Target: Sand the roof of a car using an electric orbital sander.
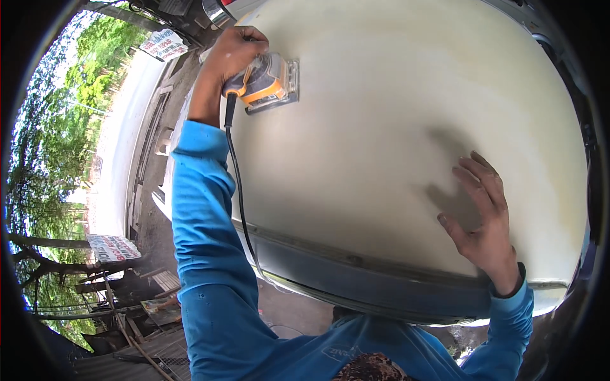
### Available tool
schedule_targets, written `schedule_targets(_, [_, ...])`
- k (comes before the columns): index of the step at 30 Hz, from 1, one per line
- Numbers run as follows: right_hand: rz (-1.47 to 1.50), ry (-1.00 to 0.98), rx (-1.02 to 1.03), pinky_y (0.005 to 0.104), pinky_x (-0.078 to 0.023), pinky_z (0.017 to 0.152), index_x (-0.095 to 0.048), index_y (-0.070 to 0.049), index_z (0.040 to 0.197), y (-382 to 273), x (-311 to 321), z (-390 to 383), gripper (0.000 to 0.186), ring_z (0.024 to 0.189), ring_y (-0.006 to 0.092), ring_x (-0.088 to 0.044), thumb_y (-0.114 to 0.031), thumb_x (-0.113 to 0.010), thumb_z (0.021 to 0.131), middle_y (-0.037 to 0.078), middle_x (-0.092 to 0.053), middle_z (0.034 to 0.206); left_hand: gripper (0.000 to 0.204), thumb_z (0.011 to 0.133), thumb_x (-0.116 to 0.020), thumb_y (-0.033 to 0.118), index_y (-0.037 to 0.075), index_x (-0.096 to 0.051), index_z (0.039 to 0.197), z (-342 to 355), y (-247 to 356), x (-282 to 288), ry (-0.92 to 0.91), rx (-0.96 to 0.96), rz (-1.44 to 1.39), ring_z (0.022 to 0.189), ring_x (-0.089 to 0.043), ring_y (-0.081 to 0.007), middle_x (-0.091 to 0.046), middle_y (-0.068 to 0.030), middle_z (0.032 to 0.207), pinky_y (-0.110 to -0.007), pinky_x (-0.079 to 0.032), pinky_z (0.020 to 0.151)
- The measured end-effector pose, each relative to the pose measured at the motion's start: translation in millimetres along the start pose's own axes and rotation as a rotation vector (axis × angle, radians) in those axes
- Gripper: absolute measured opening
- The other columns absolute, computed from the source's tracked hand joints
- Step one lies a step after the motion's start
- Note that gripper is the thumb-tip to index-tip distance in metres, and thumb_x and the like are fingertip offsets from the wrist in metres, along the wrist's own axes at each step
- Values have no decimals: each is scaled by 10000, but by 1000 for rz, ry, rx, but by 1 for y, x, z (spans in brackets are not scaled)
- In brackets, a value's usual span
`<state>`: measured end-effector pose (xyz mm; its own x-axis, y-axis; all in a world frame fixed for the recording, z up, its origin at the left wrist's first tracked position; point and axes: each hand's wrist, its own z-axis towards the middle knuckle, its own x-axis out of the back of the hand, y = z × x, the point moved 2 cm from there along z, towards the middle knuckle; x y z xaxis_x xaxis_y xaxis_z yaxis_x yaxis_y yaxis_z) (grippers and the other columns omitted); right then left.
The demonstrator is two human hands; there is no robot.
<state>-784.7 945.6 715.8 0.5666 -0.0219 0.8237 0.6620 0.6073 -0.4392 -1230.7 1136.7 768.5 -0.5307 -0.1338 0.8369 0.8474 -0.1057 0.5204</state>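
My left hand [234, 56] is wrapped round the grip of an orange and grey electric sander [272, 81]. The sander's square pad rests on a wide, curved, cream-coloured vehicle panel [368, 140], near its far left edge. From the tool's back end a black power cord [239, 174] runs down beside my left forearm and over the panel's near edge. On the right side, my right hand [484, 219] has its fingers spread and holds nothing. Its shadow falls on the panel apart from the fingers, so the hand appears lifted a little off the surface.
A dark trim band [356, 267] borders the panel's near edge, close to my body. To the left are a pale road [124, 152], trees [82, 82] and two white signs [164, 44] with lettering. Wooden planks and scrap [136, 330] lie at the lower left.
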Motion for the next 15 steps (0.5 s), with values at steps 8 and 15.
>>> schedule_targets(8, [-24, -60, 5, 601, -411, 1088, -633, -27, 1257, -11, -24, -14, 689, 1299, 470, -506, -180, -872, 630, 203, -569, 1335, 236, 807, -691, 174, -8, -733, 952, 80, -47, -1, 19, -7, 114, 788, -679, -201, -718, -96, 831, -337, -537, 737])
schedule_targets(15, [-75, -163, -21, 649, -387, 1084, -643, -30, 1200, -37, -53, -36, 641, 1327, 469, -477, -255, -868, 644, 205, -547, 1355, 221, 822, -684, 208, 13, -744, 907, 118, -95, -6, 9, -74, 96, 799, -669, -204, -711, -80, 813, -342, -527, 738])
